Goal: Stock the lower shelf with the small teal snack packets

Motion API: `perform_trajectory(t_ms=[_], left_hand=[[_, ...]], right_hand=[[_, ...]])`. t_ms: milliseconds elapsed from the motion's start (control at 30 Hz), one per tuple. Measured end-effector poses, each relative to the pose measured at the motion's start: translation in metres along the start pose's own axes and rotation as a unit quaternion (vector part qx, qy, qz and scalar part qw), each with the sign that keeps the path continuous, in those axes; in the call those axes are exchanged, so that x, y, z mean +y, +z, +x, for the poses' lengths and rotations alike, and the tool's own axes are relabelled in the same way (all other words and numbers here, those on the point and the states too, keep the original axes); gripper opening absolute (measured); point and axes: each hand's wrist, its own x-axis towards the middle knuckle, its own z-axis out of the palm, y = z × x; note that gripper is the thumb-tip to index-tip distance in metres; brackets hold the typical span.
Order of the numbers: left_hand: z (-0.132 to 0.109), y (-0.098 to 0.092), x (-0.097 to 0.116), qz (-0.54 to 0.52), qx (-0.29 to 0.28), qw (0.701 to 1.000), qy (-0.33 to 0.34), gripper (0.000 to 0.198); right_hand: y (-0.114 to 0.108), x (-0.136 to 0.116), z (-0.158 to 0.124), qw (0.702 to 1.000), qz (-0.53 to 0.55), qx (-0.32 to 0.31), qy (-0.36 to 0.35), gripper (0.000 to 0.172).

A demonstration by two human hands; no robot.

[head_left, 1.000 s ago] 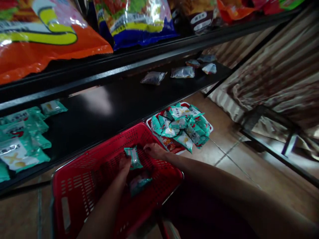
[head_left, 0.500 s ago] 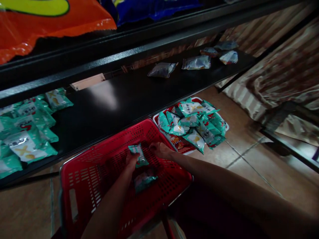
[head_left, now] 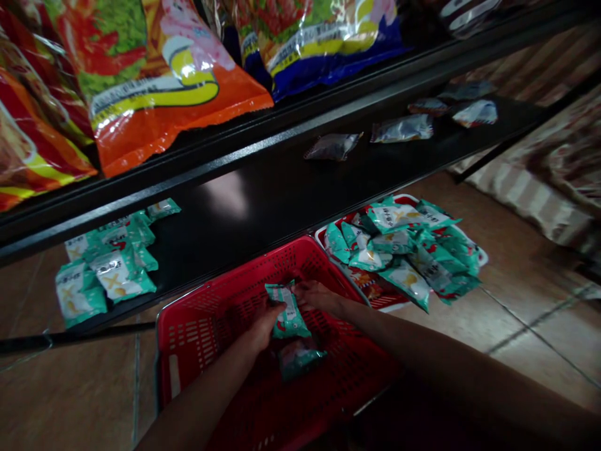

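Note:
Over the red shopping basket [head_left: 188, 338], my left hand [head_left: 268, 322] is closed on a small teal-and-white snack bag [head_left: 291, 316]. My right hand [head_left: 314, 294] has its fingers curled at the upper right edge of this same bag and appears to pinch it. Below it, deeper in the basket, lies a second teal snack bag [head_left: 300, 360], partly in shadow. Just right of the basket, a white-rimmed red container [head_left: 482, 257] is heaped with several similar teal bags [head_left: 404, 279].
The black lower shelf [head_left: 263, 207] carries a pile of teal bags [head_left: 119, 272] at left and several silvery packets [head_left: 404, 129] at right. Large orange snack bags [head_left: 183, 131] and blue ones stand on the shelf above. A striped curtain [head_left: 530, 194] hangs at right over the tiled floor.
The view has shifted, so more of the upper shelf shows and the basket sits further right. My right hand has come up to the snack bag in my left hand.

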Motion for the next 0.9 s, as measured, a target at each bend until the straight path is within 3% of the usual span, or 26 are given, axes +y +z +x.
perform_trajectory(t_ms=[100, 400, 567, 900], left_hand=[[-0.008, -0.003, 0.011, -0.003, -0.002, 1.000, -0.003, 0.052], [-0.021, -0.004, 0.030, -0.035, -0.004, 0.999, 0.003, 0.049], [-0.039, -0.009, 0.052, -0.030, 0.021, 0.999, -0.013, 0.050], [-0.074, -0.008, 0.085, -0.053, 0.033, 0.998, 0.018, 0.049]], right_hand=[[0.004, -0.009, -0.004, 0.998, 0.051, -0.033, 0.035, 0.028], [0.015, -0.016, 0.002, 0.996, 0.062, -0.005, 0.062, 0.025], [0.030, -0.028, 0.002, 0.994, 0.094, -0.017, 0.051, 0.025], [0.046, -0.069, -0.022, 0.998, 0.041, 0.039, 0.027, 0.038]])
